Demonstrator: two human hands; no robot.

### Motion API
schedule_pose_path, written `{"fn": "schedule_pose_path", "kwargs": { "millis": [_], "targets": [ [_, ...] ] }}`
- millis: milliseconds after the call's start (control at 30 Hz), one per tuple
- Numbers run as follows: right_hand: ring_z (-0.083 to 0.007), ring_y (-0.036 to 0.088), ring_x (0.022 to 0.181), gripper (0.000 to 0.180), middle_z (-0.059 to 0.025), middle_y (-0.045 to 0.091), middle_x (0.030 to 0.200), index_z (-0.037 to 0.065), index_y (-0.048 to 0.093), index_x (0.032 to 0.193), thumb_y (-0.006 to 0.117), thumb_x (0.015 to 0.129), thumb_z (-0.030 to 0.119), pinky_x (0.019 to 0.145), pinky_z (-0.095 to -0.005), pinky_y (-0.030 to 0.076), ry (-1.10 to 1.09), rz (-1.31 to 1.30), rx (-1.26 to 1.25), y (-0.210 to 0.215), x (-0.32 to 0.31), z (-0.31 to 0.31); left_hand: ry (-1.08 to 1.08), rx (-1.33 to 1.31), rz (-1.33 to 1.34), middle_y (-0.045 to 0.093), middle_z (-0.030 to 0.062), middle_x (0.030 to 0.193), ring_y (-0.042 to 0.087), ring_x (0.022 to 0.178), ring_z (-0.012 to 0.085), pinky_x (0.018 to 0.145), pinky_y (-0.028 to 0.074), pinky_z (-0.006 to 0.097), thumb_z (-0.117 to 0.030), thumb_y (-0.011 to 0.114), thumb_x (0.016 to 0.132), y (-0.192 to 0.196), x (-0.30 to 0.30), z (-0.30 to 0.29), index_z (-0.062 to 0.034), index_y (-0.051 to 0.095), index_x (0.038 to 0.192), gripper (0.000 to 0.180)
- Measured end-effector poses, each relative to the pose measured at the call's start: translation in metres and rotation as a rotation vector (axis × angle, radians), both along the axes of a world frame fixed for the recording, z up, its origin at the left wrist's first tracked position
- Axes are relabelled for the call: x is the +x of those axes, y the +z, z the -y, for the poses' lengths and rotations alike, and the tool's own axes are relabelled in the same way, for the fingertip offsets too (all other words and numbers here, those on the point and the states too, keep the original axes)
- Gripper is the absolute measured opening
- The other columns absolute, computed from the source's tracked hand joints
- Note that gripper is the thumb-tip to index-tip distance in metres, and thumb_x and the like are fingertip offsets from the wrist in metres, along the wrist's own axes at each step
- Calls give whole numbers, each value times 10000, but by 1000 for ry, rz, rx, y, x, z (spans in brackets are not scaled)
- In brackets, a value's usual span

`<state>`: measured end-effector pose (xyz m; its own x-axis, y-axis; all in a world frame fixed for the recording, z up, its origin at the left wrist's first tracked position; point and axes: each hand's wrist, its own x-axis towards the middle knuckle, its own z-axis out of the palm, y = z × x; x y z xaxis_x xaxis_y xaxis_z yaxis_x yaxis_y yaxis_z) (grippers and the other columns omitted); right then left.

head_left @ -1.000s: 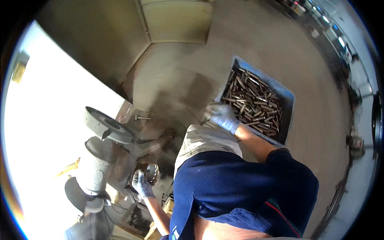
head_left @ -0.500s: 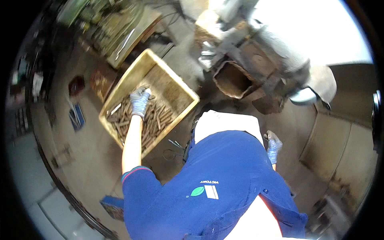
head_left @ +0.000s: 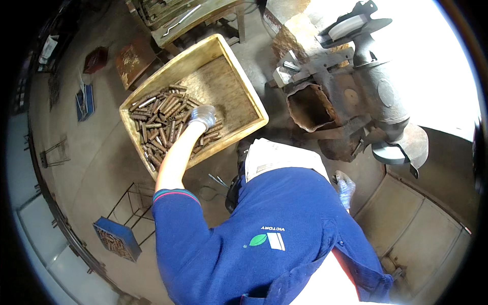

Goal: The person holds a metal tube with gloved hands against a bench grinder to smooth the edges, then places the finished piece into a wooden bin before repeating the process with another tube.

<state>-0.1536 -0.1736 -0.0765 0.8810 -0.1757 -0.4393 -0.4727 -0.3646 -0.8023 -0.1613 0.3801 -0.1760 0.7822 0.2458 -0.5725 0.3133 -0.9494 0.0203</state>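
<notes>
My left hand (head_left: 204,117), in a blue-grey work glove, reaches down into a yellowish plastic bin (head_left: 256,107). It is at the right side of a heap of short brown metal rods (head_left: 165,114). The fingers point down and away, so their grip is hidden. A few rods near the heap's left look shinier. At my right side hangs my right hand (head_left: 345,187) in a similar glove, its fingers loosely bent and slightly apart, with nothing seen in them. It is beside my blue jacket (head_left: 223,254), apart from the machine.
A grinding machine (head_left: 384,96) with a rusty square opening (head_left: 310,108) stands at the right. Behind the bin is a workbench (head_left: 195,18) with a light-coloured rod on it. A blue box of rods (head_left: 117,239) sits on a wire frame at the lower left.
My left hand has moved right and nearer to me across the rods, and its fingers have dropped from sight. The view has shifted. My right hand stays at my side.
</notes>
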Motion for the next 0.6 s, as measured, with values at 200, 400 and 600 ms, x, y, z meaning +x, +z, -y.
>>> {"fn": "schedule_pose_path", "kwargs": {
  "millis": [200, 400, 600],
  "targets": [
    [-122, 609, 722, 231, -77, 672, 826, -41, 672, 950, 690, 801, 136, 684, -262, 496, -118, -84, 9, 5, -23, -4, 7, -8, -126, 663, 196, 911, 660, 882, 318, 722, 528, 381, -175, 626, 716, -2, 29, 3, -47, 702, 867, 212],
    [-188, 640, 765, 236, -119, 689, 857, -17, 673, 943, 683, 775, 148, 726, -298, 500, -73, 38, -96, -6, -53, 12, 1061, -1110, 363, 638, 121, 652, 618, 518, 191, 445, 506, 311, -163, 632, 793, 55, 28, -23, -27, 635, 856, 150],
    [-285, 630, 945, 288, -160, 651, 1005, 22, 667, 966, 726, 693, 92, 830, -325, 500, 382, 633, -183, 118, 24, -65, 799, -1813, 212, 601, 107, 598, 547, 429, 137, 401, 480, 251, -188, 547, 882, 190, 99, 148, 50, 614, 882, 247]
  ]
}}
